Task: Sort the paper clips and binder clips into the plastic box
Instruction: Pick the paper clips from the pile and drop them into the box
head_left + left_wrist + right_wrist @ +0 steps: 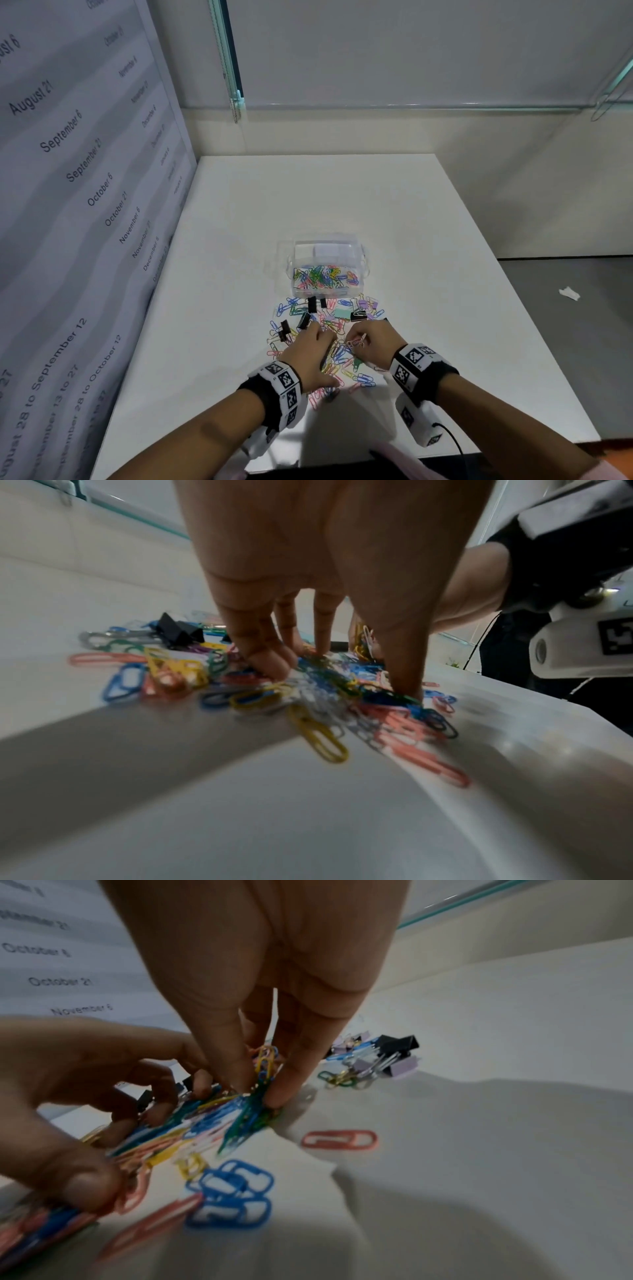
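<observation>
Counter [428, 219]: white, matte, smooth. Clear plastic box [297, 274] stands on it ahead of my hands, thin glossy walls, a bed of coloured paper clips in its near half; far half blurred, contents unclear.

Loose heap of paper clips [337, 353] between box and me: thin looped wire, plastic-coated, in blue, yellow, green, pink, white. Mixed in, binder clips [311, 305]: black folded wedges with wire handles, some lilac ones [399, 1066] toward the right of the pile.

My left hand [310, 356] lies palm down on the heap. Left fingers [270, 658] spread and nearly straight, tips pressing into the clips; thumb tip planted on the clips at the near edge. Nothing gripped there.

My right hand [373, 337] is just beside it, over the heap's right part. Right fingers [291, 1074] drawn together against the thumb, pinching a small bunch of tangled paper clips, its lower end on the pile.

A pink clip [339, 1139] lies alone, flat, just right of the pile.
</observation>
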`<state>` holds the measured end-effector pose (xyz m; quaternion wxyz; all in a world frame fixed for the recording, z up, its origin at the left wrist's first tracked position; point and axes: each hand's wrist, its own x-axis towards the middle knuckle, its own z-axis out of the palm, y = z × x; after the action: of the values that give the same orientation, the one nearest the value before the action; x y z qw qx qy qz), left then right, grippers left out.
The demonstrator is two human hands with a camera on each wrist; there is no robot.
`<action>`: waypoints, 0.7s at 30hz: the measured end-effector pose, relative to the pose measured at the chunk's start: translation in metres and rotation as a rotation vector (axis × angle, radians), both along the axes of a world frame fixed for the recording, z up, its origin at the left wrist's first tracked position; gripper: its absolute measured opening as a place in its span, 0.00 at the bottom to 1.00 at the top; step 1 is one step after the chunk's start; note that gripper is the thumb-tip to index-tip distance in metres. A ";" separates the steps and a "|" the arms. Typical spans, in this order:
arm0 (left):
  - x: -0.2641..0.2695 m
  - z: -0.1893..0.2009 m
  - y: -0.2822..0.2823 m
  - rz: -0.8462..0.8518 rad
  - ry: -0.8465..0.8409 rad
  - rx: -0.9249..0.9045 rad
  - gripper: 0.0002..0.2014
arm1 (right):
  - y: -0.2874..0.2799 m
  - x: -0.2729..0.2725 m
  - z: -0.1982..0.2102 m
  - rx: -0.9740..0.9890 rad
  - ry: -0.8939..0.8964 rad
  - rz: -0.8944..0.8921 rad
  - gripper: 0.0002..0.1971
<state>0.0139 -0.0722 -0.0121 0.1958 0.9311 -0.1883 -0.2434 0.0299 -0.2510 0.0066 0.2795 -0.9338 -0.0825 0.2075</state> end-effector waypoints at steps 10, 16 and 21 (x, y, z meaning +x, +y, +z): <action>0.015 0.008 -0.006 -0.009 -0.041 -0.035 0.11 | -0.008 0.014 0.012 -0.009 0.012 -0.037 0.12; 0.032 0.017 0.001 0.024 0.022 -0.134 0.11 | -0.001 0.040 0.027 0.026 -0.034 -0.051 0.10; 0.058 0.035 0.008 0.187 -0.017 -0.282 0.05 | 0.001 0.076 0.039 0.049 -0.099 -0.142 0.11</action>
<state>0.0714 -0.0647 0.0226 0.3449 0.9098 -0.1350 -0.1875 0.1062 -0.2502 0.0451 0.3118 -0.9393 -0.0349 0.1387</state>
